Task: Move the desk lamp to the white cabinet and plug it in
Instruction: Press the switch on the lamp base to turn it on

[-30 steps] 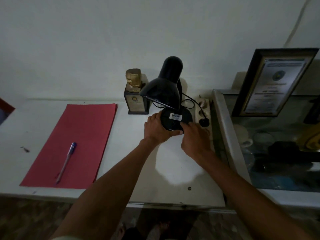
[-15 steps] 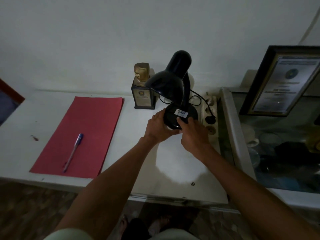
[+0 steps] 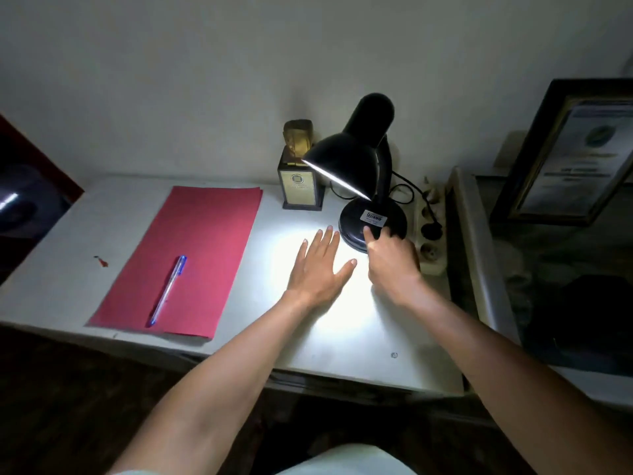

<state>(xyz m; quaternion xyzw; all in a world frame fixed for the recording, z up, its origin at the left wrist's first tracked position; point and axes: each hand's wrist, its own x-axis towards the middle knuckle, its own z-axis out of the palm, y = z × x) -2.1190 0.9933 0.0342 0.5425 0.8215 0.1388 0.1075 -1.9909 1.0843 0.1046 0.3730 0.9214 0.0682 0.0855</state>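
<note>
Lit desk lamp [image 3: 356, 166], right hand [image 3: 390, 265] fingers [image 3: 368, 233] on base

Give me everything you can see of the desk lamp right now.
The desk lamp is black and glossy, with a bell-shaped shade tilted down to the left, a curved neck and a round base carrying a white label. It is lit, casting a bright pool on the white cabinet top. It stands upright near the back wall, between a small trophy and a power strip, its cord ending in a plug seated there. The right hand presses a fingertip on the base; the left hand lies flat beside it.
</note>
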